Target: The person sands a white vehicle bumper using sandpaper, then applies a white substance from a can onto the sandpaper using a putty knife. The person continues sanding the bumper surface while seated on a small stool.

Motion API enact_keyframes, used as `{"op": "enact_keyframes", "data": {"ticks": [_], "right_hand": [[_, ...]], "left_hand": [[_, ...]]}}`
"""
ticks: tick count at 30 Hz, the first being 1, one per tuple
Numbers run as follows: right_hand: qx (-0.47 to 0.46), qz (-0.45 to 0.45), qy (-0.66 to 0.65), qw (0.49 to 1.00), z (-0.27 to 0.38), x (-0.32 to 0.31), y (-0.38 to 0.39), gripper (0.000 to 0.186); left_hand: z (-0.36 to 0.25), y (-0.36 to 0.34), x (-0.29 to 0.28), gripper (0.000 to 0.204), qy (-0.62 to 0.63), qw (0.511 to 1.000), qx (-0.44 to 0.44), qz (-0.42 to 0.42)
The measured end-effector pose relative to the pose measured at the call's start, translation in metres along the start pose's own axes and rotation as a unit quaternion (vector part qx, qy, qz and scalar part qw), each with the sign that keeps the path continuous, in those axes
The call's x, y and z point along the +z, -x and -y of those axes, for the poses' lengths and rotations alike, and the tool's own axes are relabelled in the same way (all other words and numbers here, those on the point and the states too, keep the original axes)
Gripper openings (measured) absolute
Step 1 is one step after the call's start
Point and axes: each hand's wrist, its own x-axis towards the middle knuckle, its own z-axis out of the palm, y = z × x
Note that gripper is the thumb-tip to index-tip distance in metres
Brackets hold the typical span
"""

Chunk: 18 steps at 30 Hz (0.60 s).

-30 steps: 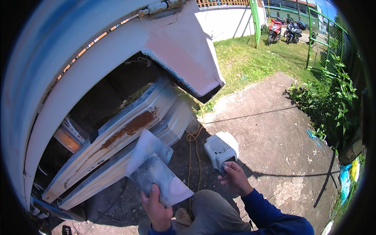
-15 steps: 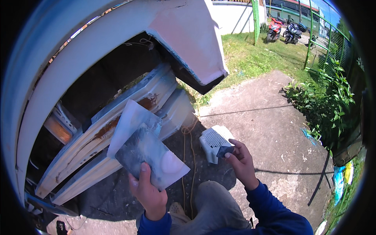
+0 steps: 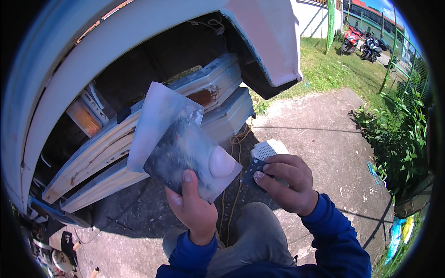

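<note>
My left hand grips a flat, smeared mixing board, thumb on top and fingers beneath. A rounded lump of pale putty sits near the board's right corner. A pale sheet-like piece sticks out past its far edge; how the two are joined is hidden. To the right, my right hand pinches a small dark flat spreader between thumb and fingers. The spreader is just right of the board, apart from the putty. Behind it, partly covered by my hand, stands a white perforated stool.
A vehicle body with a pinkish patched panel arches over the left. Long worn body panels with rust lie beneath it. A yellow rope runs along the concrete. Plants and parked motorcycles are on the right.
My right hand has turned over and come down and closer to the board with the spreader. The board has shifted slightly right and up. The whole view has swung left.
</note>
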Motion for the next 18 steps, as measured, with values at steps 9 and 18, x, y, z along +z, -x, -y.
{"op": "enact_keyframes", "data": {"ticks": [9, 18], "right_hand": [[-0.024, -0.007, -0.012, 1.0, 0.002, 0.014, -0.012, 0.035], [0.109, 0.114, -0.045, 0.986, -0.029, 0.003, 0.0, 0.033]], "left_hand": [[0.004, 0.005, -0.002, 0.047, 0.022, 0.999, 0.031, -0.019], [0.009, -0.009, -0.013, 0.047, 0.029, 0.998, 0.038, -0.052]]}}
